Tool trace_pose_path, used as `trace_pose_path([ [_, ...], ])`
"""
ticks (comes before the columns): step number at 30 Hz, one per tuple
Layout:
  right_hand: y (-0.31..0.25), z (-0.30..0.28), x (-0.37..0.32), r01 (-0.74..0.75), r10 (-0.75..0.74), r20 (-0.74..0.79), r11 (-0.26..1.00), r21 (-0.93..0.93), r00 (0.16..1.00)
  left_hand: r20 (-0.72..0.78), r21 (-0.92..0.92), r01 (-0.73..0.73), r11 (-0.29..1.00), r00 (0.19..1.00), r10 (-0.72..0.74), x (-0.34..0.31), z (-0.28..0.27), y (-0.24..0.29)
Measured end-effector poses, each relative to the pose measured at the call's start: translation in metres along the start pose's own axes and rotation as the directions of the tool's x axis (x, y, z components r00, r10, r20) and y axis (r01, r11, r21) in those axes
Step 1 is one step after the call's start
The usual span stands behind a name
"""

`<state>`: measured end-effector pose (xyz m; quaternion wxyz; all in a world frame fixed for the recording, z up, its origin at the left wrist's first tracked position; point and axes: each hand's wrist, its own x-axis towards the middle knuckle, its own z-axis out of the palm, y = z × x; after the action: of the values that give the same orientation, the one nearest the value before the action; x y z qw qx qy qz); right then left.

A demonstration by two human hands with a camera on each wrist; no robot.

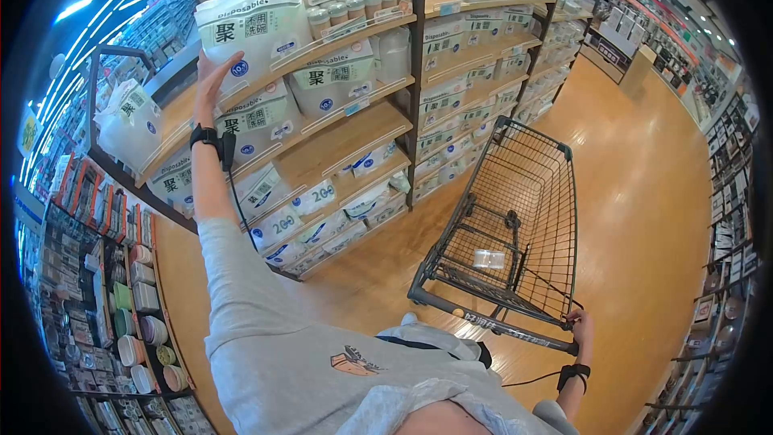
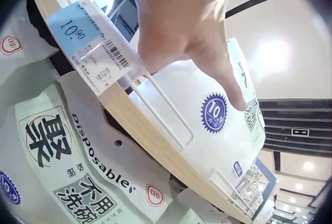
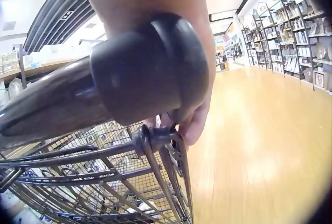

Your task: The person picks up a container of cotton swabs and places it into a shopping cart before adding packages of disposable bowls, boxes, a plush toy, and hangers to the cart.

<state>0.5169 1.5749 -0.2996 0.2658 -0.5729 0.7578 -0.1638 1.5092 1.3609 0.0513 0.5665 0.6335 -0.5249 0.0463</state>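
On the upper shelf stands a white pack of disposable bowls (image 1: 256, 28) with a green label and a round blue badge. My left hand (image 1: 211, 84) grips its left edge, arm stretched out. In the left wrist view the thumb of the left hand (image 2: 192, 32) lies along the pack's front (image 2: 181, 97), beside the badge; the other fingers are hidden. Low on the right, my right hand (image 1: 580, 329) holds the black wire shopping cart (image 1: 463, 229) at the right end of its handle. In the right wrist view its fingertips (image 3: 195, 125) curl down past the rim.
A small clear pack (image 1: 489, 258) lies in the cart. Similar white packs (image 1: 334, 80) fill the shelves (image 1: 354, 141), with lidded cups (image 1: 354, 4) at the top. Another white pack (image 1: 129, 121) sits at the shelf's left end. Wooden floor (image 1: 636, 193) runs along the aisle.
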Motion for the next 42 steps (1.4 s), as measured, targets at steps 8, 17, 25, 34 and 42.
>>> trace_pose_path([
  [8,0.004,0.002,0.001,0.018,-0.018,-0.018,1.000,-0.001,1.000,0.053,-0.016,-0.012,1.000,0.998,0.013,-0.012,-0.007,0.016],
  [17,0.010,0.009,0.002,0.027,-0.025,-0.027,0.998,0.051,0.999,-0.048,-0.026,-0.115,0.993,0.992,0.114,-0.010,-0.001,0.027],
  [25,0.008,0.010,0.001,0.061,-0.059,-0.043,0.998,0.027,0.997,-0.038,0.151,-0.376,0.914,0.922,0.386,-0.027,0.002,0.090],
  [34,-0.006,0.010,-0.004,0.052,-0.050,-0.034,0.997,0.063,0.998,-0.137,0.071,-0.438,0.896,0.885,0.444,-0.033,0.007,0.089],
  [42,0.031,0.024,0.008,0.018,-0.018,0.020,0.999,-0.027,1.000,-0.244,0.288,-0.669,0.685,0.640,0.728,-0.033,0.018,0.081],
])
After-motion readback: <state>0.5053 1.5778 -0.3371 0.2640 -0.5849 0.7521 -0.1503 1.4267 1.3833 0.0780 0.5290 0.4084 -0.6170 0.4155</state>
